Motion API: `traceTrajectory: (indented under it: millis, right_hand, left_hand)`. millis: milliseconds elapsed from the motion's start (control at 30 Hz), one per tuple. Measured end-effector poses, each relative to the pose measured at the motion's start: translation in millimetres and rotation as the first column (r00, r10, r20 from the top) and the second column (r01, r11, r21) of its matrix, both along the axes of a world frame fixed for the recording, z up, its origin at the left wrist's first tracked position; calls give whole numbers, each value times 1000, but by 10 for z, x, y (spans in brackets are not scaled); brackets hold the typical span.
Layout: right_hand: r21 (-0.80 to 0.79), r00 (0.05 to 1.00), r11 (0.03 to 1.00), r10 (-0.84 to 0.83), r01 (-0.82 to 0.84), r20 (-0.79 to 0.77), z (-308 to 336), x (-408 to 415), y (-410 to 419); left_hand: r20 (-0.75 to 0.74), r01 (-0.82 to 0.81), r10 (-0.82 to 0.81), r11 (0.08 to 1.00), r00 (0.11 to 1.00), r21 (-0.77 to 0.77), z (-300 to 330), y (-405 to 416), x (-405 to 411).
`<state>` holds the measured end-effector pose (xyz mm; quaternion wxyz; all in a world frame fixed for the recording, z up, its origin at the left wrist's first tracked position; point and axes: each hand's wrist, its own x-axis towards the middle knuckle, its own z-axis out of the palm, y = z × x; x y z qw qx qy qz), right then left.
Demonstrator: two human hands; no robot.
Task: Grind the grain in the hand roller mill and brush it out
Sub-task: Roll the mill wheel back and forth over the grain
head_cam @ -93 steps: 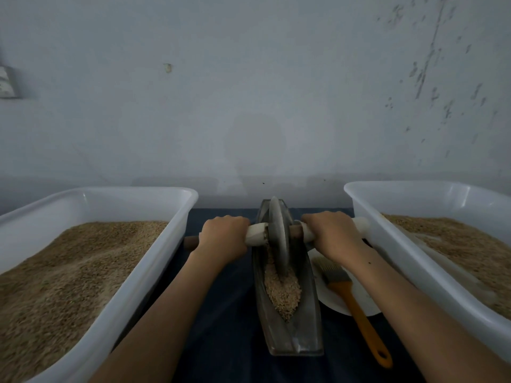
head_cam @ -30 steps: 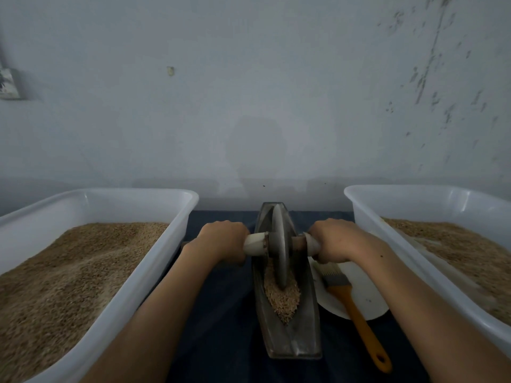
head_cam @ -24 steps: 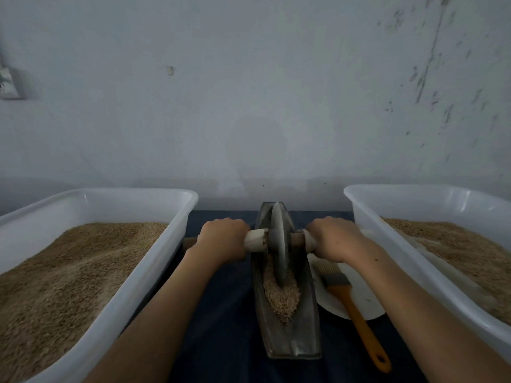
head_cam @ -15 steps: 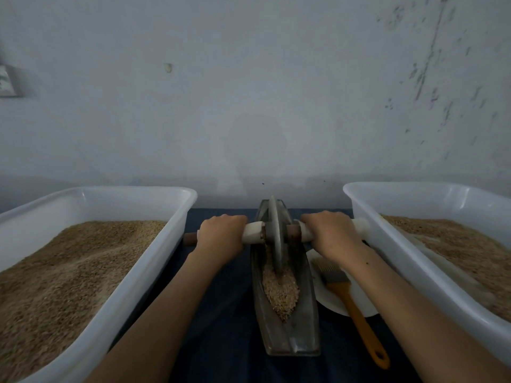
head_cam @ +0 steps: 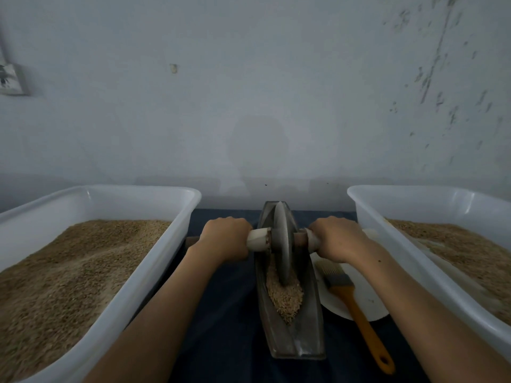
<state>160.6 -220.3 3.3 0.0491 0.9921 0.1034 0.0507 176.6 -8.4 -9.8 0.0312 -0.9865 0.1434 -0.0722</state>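
Grinding is in hand: left hand (head_cam: 225, 239) and right hand (head_cam: 336, 237), fingers clamped on the axle (head_cam: 258, 239), must roll the wheel (head_cam: 282, 244) toward six o'clock over the grain (head_cam: 286, 298).

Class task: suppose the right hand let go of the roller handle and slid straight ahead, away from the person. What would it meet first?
Probably the wall; nothing shows between it and the right hand, though depth is unclear.

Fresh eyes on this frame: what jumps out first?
Dead centre, the left hand and right hand grip the axle handles of a grinding wheel standing in a boat-shaped metal trough, with grain piled in front of it. Two white tubs of grain flank it, left tub and right tub. An orange-handled brush lies on a white plate right of the trough.
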Motion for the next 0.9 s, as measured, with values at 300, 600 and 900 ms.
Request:
traceTrajectory:
  millis: [300,600,900]
  right_hand:
    - [11,958,999,46,-51,283,-136,22,23]
    - [-43,989,999,12,-18,-149,96,-43,-4]
    - [0,998,1000,5,-5,60,-5,-6,14]
  left_hand:
    - [186,-14,29,997,982,-80,-111,2,24]
    - [-81,34,-32,999,996,19,26,15,8]
    - [115,18,-15,1000,993,-21,-64,6,39]
